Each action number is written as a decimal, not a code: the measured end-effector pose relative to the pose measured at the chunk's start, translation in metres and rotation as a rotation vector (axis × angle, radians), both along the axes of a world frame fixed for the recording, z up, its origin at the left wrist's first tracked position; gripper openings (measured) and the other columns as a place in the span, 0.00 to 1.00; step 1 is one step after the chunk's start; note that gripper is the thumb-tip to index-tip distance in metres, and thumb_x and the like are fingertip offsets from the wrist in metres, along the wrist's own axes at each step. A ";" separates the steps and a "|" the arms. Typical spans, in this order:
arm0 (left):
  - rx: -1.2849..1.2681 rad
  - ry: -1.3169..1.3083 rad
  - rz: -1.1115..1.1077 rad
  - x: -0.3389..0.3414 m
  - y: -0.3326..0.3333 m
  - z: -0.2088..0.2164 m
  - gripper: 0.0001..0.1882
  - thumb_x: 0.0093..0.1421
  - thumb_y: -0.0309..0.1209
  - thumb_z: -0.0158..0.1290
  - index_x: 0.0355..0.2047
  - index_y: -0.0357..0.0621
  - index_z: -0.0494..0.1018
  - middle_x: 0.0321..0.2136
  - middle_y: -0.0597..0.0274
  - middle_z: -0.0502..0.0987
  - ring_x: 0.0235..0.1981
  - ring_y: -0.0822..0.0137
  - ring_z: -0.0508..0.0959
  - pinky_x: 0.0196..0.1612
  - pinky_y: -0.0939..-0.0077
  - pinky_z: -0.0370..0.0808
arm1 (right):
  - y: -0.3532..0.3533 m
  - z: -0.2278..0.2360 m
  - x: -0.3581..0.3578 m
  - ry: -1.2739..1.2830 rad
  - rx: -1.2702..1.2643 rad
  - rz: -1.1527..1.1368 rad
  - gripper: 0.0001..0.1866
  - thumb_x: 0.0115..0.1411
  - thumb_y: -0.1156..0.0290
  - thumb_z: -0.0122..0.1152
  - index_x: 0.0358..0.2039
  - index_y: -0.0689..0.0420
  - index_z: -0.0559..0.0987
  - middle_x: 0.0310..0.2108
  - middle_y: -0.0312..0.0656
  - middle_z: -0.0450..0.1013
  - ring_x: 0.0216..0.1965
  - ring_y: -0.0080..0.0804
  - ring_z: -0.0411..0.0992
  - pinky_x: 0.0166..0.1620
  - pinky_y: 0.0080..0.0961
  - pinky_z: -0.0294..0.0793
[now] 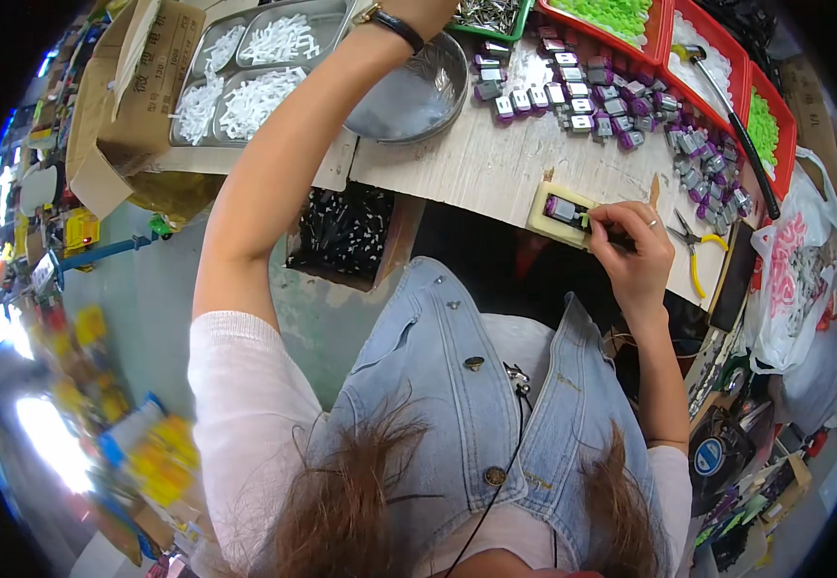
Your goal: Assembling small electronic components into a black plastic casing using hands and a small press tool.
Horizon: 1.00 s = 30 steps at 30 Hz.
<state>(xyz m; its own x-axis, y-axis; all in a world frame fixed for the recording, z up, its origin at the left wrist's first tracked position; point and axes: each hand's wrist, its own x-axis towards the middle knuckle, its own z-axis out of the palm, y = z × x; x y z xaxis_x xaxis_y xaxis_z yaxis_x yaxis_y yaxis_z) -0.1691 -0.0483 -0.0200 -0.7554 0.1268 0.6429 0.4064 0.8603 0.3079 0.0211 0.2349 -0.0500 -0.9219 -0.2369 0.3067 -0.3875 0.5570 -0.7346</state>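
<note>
A cream block (555,231) lies at the table's front edge, with a small grey-and-purple motor (561,208) set in its dark recess. My right hand (636,247) is closed at the block's right end. Its thumb and forefinger pinch where a small green part (583,221) shows beside the motor. My left arm reaches far forward past the round metal bowl (404,108). Only the back of my left hand (420,12) shows at the upper edge; its fingers are out of the picture. Near it is a green tray (495,31) of small metal pins.
Many similar motors (621,108) lie across the table's right side. Red trays (651,43) hold green and white parts. A black-handled screwdriver (746,144) and yellow-handled pliers (696,255) lie right. A divided metal tray (245,67) holds white pieces. Below stands a box of black parts (341,231).
</note>
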 end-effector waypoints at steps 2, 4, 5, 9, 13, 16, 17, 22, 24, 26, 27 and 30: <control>0.178 -0.096 -0.140 0.029 0.009 0.019 0.07 0.55 0.28 0.51 0.29 0.44 0.80 0.24 0.47 0.78 0.27 0.52 0.79 0.32 0.60 0.74 | 0.001 -0.002 0.000 0.017 0.006 0.000 0.09 0.46 0.84 0.66 0.29 0.61 0.80 0.28 0.40 0.74 0.28 0.29 0.74 0.32 0.20 0.74; 0.247 0.010 -0.340 0.059 0.014 0.005 0.06 0.57 0.26 0.57 0.35 0.42 0.79 0.27 0.57 0.81 0.27 0.64 0.82 0.30 0.73 0.77 | 0.000 -0.006 -0.001 0.072 -0.011 0.020 0.09 0.45 0.84 0.66 0.29 0.61 0.80 0.28 0.40 0.75 0.28 0.29 0.74 0.32 0.20 0.74; 0.341 -0.068 -0.413 0.091 0.029 0.013 0.06 0.55 0.28 0.57 0.34 0.44 0.79 0.28 0.55 0.80 0.28 0.57 0.80 0.31 0.67 0.76 | 0.002 -0.008 -0.001 0.057 -0.019 0.008 0.09 0.45 0.84 0.66 0.29 0.61 0.80 0.28 0.40 0.75 0.28 0.29 0.74 0.32 0.20 0.74; 0.237 -0.273 -0.637 0.181 0.058 -0.005 0.09 0.49 0.23 0.59 0.32 0.45 0.77 0.32 0.62 0.79 0.35 0.60 0.79 0.38 0.69 0.74 | 0.000 -0.006 -0.001 0.020 -0.023 0.007 0.10 0.44 0.84 0.67 0.29 0.61 0.80 0.28 0.40 0.75 0.28 0.28 0.73 0.31 0.19 0.73; 0.269 -0.204 -0.623 0.202 0.074 -0.045 0.10 0.47 0.24 0.60 0.32 0.43 0.77 0.37 0.63 0.80 0.40 0.60 0.79 0.41 0.67 0.75 | -0.003 -0.009 0.000 0.073 0.004 0.012 0.10 0.44 0.84 0.67 0.30 0.60 0.81 0.27 0.39 0.75 0.27 0.31 0.72 0.32 0.21 0.73; 0.143 -0.171 -0.642 0.200 0.077 -0.046 0.11 0.46 0.27 0.57 0.32 0.43 0.76 0.41 0.63 0.79 0.44 0.63 0.77 0.45 0.68 0.74 | -0.001 -0.010 0.001 0.161 0.083 0.018 0.11 0.43 0.84 0.67 0.30 0.60 0.81 0.27 0.39 0.75 0.27 0.33 0.72 0.34 0.23 0.73; 0.095 -0.177 -0.651 0.199 0.078 -0.044 0.11 0.47 0.28 0.57 0.33 0.43 0.76 0.41 0.63 0.79 0.44 0.63 0.77 0.46 0.68 0.74 | 0.000 -0.009 0.002 0.158 0.093 0.047 0.11 0.44 0.84 0.67 0.30 0.60 0.81 0.28 0.40 0.75 0.27 0.34 0.72 0.34 0.24 0.73; -0.111 -0.276 -0.624 0.199 0.084 -0.024 0.09 0.48 0.29 0.53 0.32 0.43 0.74 0.41 0.65 0.77 0.45 0.65 0.74 0.50 0.69 0.71 | 0.029 0.027 -0.035 0.170 0.210 0.176 0.12 0.46 0.84 0.65 0.33 0.60 0.82 0.29 0.41 0.76 0.28 0.31 0.73 0.35 0.23 0.73; -0.153 -0.356 -0.629 0.197 0.087 -0.016 0.08 0.47 0.28 0.55 0.30 0.44 0.74 0.41 0.65 0.77 0.43 0.64 0.74 0.50 0.68 0.71 | 0.059 0.035 -0.092 0.153 0.094 -0.174 0.10 0.53 0.78 0.62 0.38 0.61 0.82 0.30 0.43 0.79 0.28 0.25 0.74 0.35 0.21 0.72; -0.080 -0.440 -0.680 0.189 0.085 -0.008 0.08 0.46 0.27 0.57 0.29 0.45 0.74 0.40 0.65 0.77 0.43 0.64 0.74 0.50 0.68 0.70 | 0.097 0.037 -0.153 0.129 0.279 -0.305 0.11 0.57 0.68 0.61 0.38 0.59 0.82 0.32 0.47 0.79 0.30 0.34 0.77 0.37 0.26 0.74; -0.047 -0.482 -0.701 0.186 0.083 -0.005 0.08 0.45 0.27 0.57 0.28 0.46 0.75 0.40 0.65 0.77 0.43 0.65 0.74 0.50 0.68 0.70 | 0.118 0.031 -0.181 0.170 0.443 -0.262 0.12 0.57 0.66 0.61 0.38 0.58 0.82 0.33 0.48 0.79 0.31 0.38 0.78 0.38 0.29 0.74; 0.297 -0.526 -0.622 0.189 0.073 0.014 0.10 0.48 0.19 0.60 0.33 0.42 0.79 0.35 0.60 0.79 0.38 0.61 0.78 0.41 0.71 0.75 | 0.109 0.032 -0.215 0.061 0.667 -0.121 0.12 0.54 0.64 0.61 0.35 0.57 0.83 0.34 0.48 0.79 0.35 0.45 0.77 0.41 0.36 0.75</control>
